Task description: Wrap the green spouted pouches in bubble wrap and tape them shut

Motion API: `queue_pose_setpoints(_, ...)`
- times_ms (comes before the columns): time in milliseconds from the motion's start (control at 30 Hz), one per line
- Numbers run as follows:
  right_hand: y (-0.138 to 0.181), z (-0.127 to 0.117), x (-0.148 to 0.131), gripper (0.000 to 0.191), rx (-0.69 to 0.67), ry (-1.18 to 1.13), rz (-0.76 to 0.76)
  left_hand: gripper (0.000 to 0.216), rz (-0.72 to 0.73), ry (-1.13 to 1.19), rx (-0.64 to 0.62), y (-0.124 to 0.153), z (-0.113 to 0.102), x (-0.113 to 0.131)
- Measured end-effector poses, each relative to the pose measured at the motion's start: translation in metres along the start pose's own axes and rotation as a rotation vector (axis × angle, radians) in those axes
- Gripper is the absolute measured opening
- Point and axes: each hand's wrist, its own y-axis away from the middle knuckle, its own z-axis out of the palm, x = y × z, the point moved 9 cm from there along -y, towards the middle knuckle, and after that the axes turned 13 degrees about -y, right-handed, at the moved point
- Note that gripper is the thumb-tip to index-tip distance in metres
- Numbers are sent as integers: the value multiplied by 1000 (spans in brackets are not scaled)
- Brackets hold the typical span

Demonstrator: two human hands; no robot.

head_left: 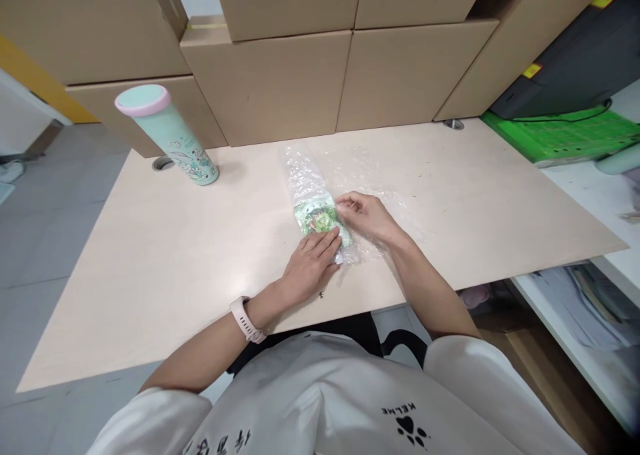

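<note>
A green and white printed packet (316, 216) lies on the table, partly covered by clear bubble wrap (303, 175) that stretches beyond its far end. More of the clear wrap spreads to the right, under and around my right hand (367, 216). My left hand (314, 258) rests flat on the near part of the packet, fingers stretched out and hiding some of it. At the packet's right edge, the fingers of my right hand are curled with the thumb close to them. What they pinch there is too small to make out.
A mint tumbler with a pink-rimmed lid (173, 135) stands at the back left of the pale table (165, 262). Stacked cardboard boxes (290, 88) wall off the back. To the right are a green plastic crate (575, 135), a dark case (570, 62) and a white shelf (575, 315) holding papers.
</note>
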Motion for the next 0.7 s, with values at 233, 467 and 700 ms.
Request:
queue_pose_setpoints(233, 3, 10, -10, 8, -59, 204, -103, 38, -677, 446, 273, 26, -39, -64)
queue_pose_setpoints(467, 6, 30, 1, 14, -179, -39, 11, 51, -812, 1134, 331, 29, -22, -78)
queue_pose_setpoints(700, 14, 64, -6, 16, -405, -344, 7, 56, -152, 435, 279, 11, -54, -15)
